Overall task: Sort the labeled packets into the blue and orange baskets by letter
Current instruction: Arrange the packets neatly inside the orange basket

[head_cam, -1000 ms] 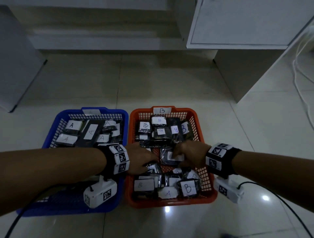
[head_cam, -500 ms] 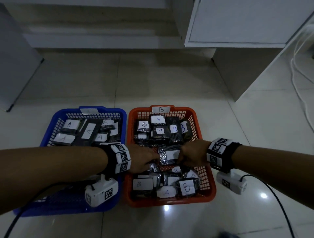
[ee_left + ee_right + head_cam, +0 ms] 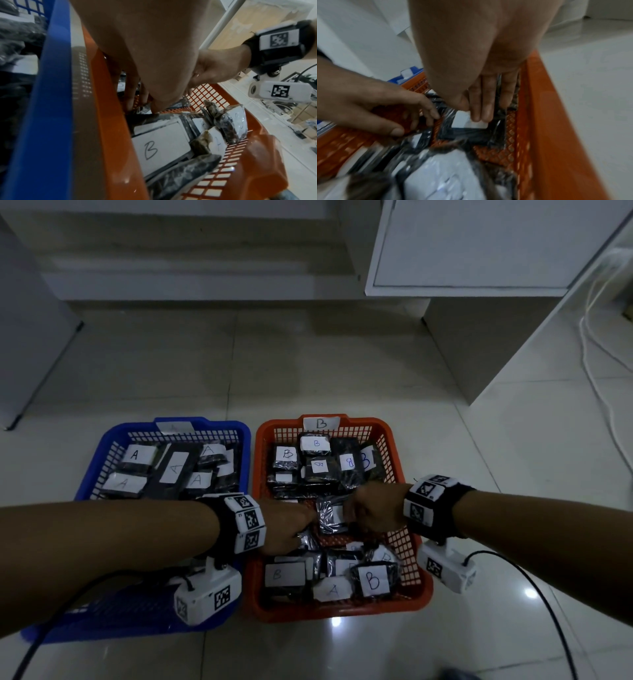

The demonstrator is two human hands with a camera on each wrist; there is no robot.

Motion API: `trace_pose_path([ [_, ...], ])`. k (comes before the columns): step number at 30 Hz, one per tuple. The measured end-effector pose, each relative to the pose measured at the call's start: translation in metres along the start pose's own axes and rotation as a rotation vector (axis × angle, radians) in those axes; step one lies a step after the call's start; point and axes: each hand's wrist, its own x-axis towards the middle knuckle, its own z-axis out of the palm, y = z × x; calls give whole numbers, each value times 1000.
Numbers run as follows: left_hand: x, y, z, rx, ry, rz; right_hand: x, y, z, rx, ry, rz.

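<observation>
The blue basket (image 3: 92,470) on the left holds packets labelled A. To its right, the orange basket (image 3: 342,613) holds packets labelled B (image 3: 372,580) and one packet labelled A (image 3: 333,589) at its near edge. Both hands are in the middle of the orange basket at a dark packet (image 3: 330,517) with a white label. My right hand (image 3: 479,116) lies with straight fingers pressing on that label. My left hand (image 3: 426,117) touches the packet's (image 3: 471,134) left edge with bent fingertips, its thumb apart. The letter on this label is hidden.
Both baskets stand side by side on a tiled floor. A white cabinet (image 3: 479,244) rises at the back right, with a white cable (image 3: 596,378) on the floor beside it. Black cables run from both wrist cameras toward me.
My right hand has slid a little to the left onto the packet's label, so the gap between the hands is narrower. The left hand has hardly moved.
</observation>
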Motion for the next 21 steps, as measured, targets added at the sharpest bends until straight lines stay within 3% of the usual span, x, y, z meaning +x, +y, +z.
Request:
trace_pose_path([
  [3,3,-2,2,-50,41,-19,-2,7,-4,-40,142,-14],
  [7,7,-3,1,-95,54,54,-1,9,6,-221,47,48],
  [12,7,3,-1,-67,-2,61,-4,5,0,-191,7,28],
  [21,11,6,-2,-72,-40,44,-2,10,9,-261,84,41],
])
